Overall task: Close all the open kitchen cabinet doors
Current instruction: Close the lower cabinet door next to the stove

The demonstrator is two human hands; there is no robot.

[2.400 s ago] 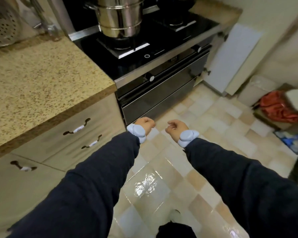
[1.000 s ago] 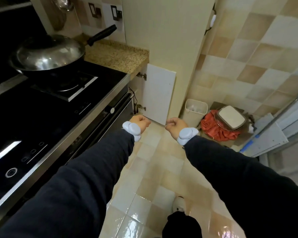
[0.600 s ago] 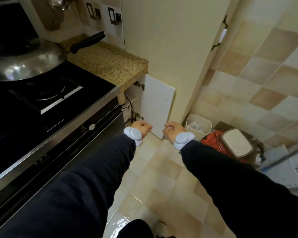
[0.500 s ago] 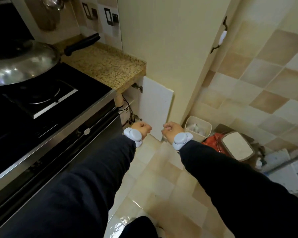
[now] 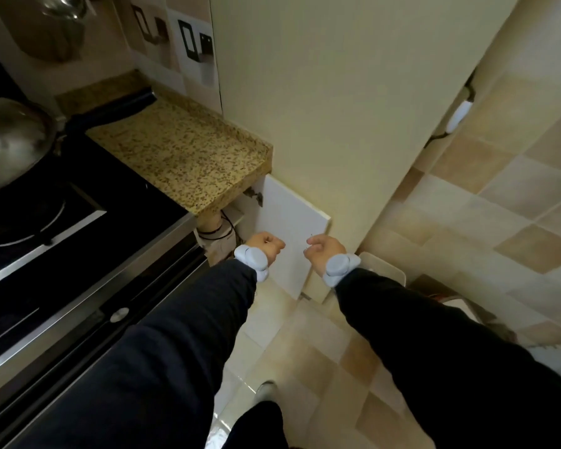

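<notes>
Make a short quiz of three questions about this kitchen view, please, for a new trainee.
1. True or false: the white cabinet door under the counter is shut.
2. Which hand is nearer to the stove: A) left hand, B) right hand?
3. Fill in: both hands are loosely closed and hold ____.

Key: 1 false, it stands open with the hinges showing; 2 A; 3 nothing.

Beige tiled floor (image 5: 344, 367), speckled countertop (image 5: 182, 150)
</notes>
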